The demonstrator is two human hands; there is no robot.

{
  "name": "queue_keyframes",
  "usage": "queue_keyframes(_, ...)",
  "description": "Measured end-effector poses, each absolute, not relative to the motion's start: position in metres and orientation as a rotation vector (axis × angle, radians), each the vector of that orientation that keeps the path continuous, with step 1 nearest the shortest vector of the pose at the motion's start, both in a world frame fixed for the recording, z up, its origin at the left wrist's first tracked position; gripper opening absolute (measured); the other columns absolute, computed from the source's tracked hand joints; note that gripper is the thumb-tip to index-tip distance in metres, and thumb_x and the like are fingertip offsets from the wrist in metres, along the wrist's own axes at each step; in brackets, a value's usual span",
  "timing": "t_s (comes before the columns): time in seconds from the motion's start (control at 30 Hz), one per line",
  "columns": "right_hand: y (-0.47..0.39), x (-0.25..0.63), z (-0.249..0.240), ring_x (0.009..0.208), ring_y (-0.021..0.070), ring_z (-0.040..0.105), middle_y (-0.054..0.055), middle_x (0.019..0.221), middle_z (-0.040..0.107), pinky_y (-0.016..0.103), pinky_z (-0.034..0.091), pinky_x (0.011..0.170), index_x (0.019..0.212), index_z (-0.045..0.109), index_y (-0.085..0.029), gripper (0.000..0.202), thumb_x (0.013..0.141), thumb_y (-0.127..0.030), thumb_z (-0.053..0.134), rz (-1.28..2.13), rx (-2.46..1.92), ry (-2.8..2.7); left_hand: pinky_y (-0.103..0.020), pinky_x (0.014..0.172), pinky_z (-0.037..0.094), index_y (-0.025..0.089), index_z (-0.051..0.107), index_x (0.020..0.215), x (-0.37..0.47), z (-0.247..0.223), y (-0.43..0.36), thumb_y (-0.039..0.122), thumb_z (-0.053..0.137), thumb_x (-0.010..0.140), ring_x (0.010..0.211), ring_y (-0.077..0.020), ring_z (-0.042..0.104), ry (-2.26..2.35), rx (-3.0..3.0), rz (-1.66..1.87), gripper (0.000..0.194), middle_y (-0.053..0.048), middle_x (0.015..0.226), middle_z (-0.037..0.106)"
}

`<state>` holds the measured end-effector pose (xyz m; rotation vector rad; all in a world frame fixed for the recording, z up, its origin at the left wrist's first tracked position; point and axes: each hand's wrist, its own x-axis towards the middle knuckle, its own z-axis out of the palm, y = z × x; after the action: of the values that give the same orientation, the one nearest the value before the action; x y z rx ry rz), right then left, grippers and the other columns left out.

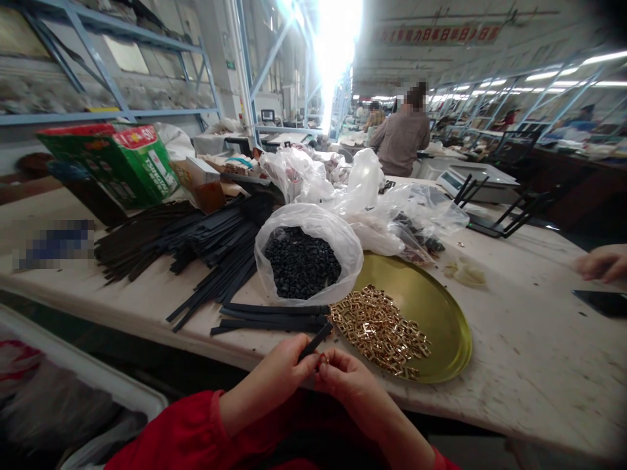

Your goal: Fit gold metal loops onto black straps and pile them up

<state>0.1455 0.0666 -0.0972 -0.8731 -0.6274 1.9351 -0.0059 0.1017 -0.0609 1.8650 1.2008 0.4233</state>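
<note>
At the table's front edge my two hands meet, fingers closed. My left hand grips a flat black strap, whose end sticks up past the fingers. Pinched in my right hand is a small gold buckle, mostly hidden by the fingertips. Just beyond, a row of black straps lies on the table. A round gold tray to the right holds a heap of gold buckles. Behind the straps stands a white plastic bag, open at the top and filled with small black pieces.
Bundles of long dark straps fan out at left, before a green carton. Clear plastic bags crowd the back. Another person's hand rests near a phone at right. A white bin stands below left.
</note>
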Motion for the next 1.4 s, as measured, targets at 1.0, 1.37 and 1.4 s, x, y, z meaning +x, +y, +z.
queue_keyframes(1.0, 0.052, 0.12, -0.098, 0.057, 0.0098, 0.049, -0.003, 0.066, 0.057, 0.022, 0.039, 0.056, 0.077, 0.059, -0.017, 0.023, 0.072, -0.038, 0.067, 1.552, -1.02, -0.739, -0.023, 0.061, 0.038, 0.016, 0.051, 0.075, -0.017, -0.059, 0.082, 0.033, 0.043, 0.082, 0.065, -0.0133, 0.05, 1.075, 1.533, 0.436, 0.021, 0.001, 0.067, 0.055)
queue_keyframes(1.37, 0.051, 0.119, -0.098, 0.054, 0.0097, 0.043, -0.004, 0.061, 0.048, 0.022, 0.035, 0.052, 0.071, 0.051, -0.018, 0.026, 0.081, -0.042, 0.054, 1.549, -1.088, -0.806, -0.019, 0.039, 0.025, 0.016, 0.047, 0.076, -0.016, -0.06, 0.083, 0.048, 0.047, 0.073, 0.041, -0.0062, 0.035, 1.01, 1.217, 0.367, 0.032, 0.004, 0.059, 0.05)
queue_keyframes(1.4, 0.05, 0.12, -0.099, 0.056, 0.0106, 0.043, -0.004, 0.061, 0.048, 0.022, 0.036, 0.054, 0.07, 0.052, -0.018, 0.025, 0.081, -0.04, 0.053, 1.424, -1.14, -0.904, -0.019, 0.039, 0.024, 0.017, 0.046, 0.074, -0.016, -0.061, 0.084, 0.047, 0.047, 0.073, 0.041, -0.0063, 0.035, 1.021, 1.209, 0.366, 0.031, 0.004, 0.059, 0.05)
